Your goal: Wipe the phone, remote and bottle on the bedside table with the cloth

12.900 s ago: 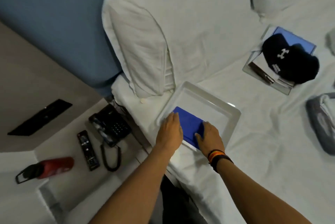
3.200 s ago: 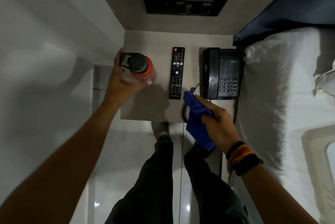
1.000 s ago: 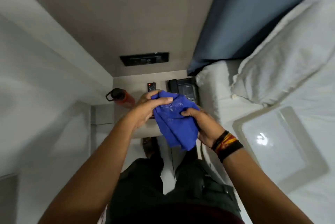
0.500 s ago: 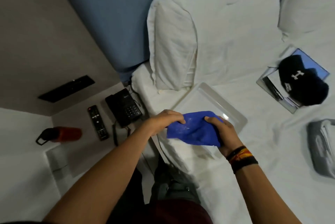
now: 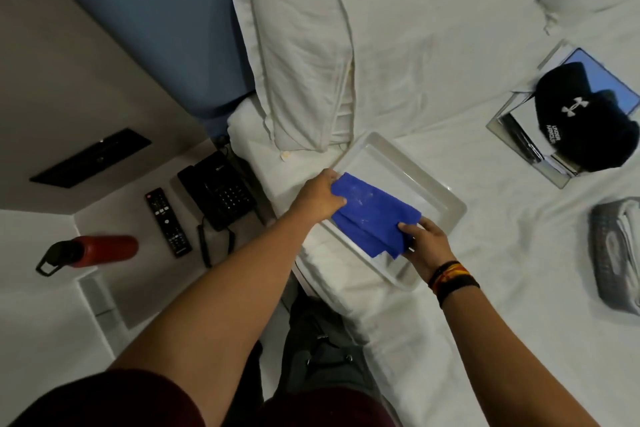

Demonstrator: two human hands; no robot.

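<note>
The blue cloth (image 5: 372, 219) is folded and held over the near-left part of a white tray (image 5: 440, 194) on the bed. My left hand (image 5: 320, 198) grips its far-left corner and my right hand (image 5: 424, 241) pinches its near-right corner. On the bedside table (image 5: 138, 274) to the left stand a black desk phone (image 5: 218, 189), a black remote (image 5: 168, 222) and a red bottle (image 5: 93, 252) with a black cap, lying on its side. Neither hand touches them.
A white pillow (image 5: 298, 46) leans against the blue headboard (image 5: 145, 11). On the bed at right lie a black cap (image 5: 585, 122) over a tablet and papers, and a grey folded bundle (image 5: 616, 253). A black wall panel (image 5: 91, 156) sits above the table.
The cloth has come down from above the tray's near edge onto the tray, flatter and more folded. My hands have spread to opposite corners. The view has shifted slightly towards the bed.
</note>
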